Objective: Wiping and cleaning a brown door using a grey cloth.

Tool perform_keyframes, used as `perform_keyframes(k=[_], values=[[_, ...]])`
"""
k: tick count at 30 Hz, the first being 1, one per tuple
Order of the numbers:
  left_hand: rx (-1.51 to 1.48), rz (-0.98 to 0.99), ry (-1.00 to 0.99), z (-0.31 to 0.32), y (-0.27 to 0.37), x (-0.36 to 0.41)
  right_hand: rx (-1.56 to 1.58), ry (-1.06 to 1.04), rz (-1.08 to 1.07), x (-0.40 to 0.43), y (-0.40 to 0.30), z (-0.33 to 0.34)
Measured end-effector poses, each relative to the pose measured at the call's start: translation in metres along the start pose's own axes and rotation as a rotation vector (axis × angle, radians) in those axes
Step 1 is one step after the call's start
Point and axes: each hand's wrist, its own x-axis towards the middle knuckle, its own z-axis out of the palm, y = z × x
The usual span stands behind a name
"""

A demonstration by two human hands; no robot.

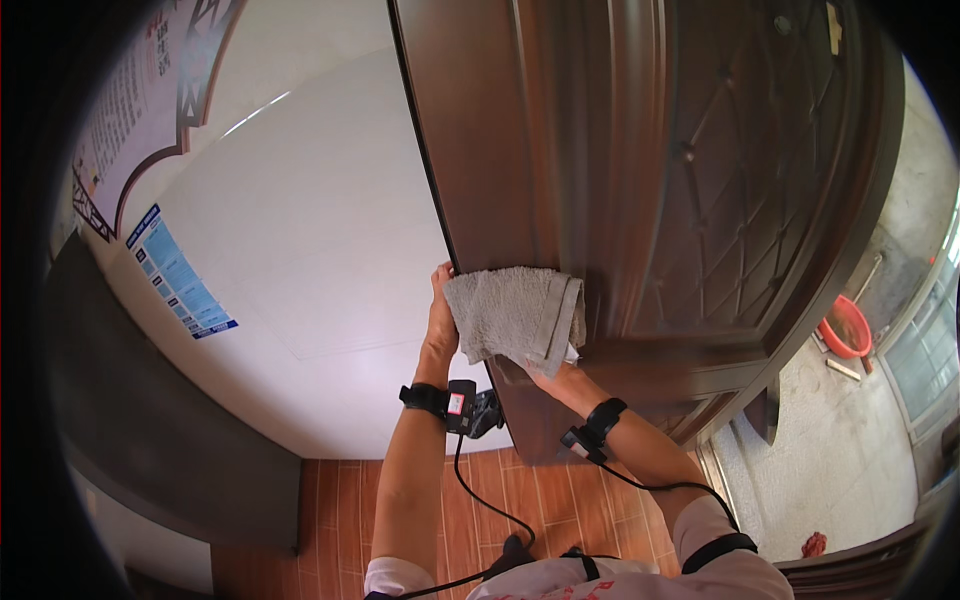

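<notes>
A dark brown panelled door (480, 150) stands open in front of me. My left hand (441, 319) is at the door's free edge, its fingers by the far side and partly hidden by a cloth. That cloth is a folded grey terry towel (514, 311), spread against the door's face near the edge. Beneath it, my right hand (556, 381) presses the towel to the wood; most of its fingers are covered. Each wrist wears a black strap with a small cabled device, one at the left wrist (459, 405) and one at the right (585, 442).
A white wall (322, 240) with a blue printed chart (182, 274) and a decorated poster (127, 120) is on the left. Below them stands a dark grey furniture piece (180, 420). Wood-look tiles (337, 510) cover the floor. Outside, right, a red basin (846, 326) rests on concrete.
</notes>
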Motion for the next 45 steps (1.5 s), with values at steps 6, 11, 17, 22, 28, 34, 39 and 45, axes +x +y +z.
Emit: perform_keyframes(k=[6, 11, 17, 22, 28, 34, 39, 45], values=[[-0.108, 0.008, -0.063, 0.016, -0.019, -0.006, -0.201, 0.091, -0.003, -0.010, 0.031, 0.007], [0.041, 0.039, -0.005, -0.024, -0.024, -0.012, -0.163, -0.112, 0.117, 0.031, -0.010, -0.019], [0.184, 0.182, -0.041, 0.011, -0.005, -0.029, 0.113, -0.083, 0.321, 0.110, 0.018, -0.088], [0.207, 0.264, -0.056, 0.015, -0.014, -0.036, -0.444, 0.410, 0.046, 0.199, 0.023, -0.153], [0.374, 0.299, -0.021, -0.002, -0.027, -0.028, -0.419, 0.437, 0.043, 0.168, -0.001, -0.101], [0.396, 0.417, -0.083, -0.002, -0.028, -0.019, -0.287, 0.211, 0.118, 0.066, -0.008, -0.065], [0.311, 0.223, -0.104, 0.009, -0.024, -0.021, -0.421, 0.426, 0.131, 0.116, 0.006, -0.148], [0.334, 0.302, -0.095, 0.009, -0.017, -0.035, -0.662, 0.790, 0.085, 0.186, 0.032, -0.292]])
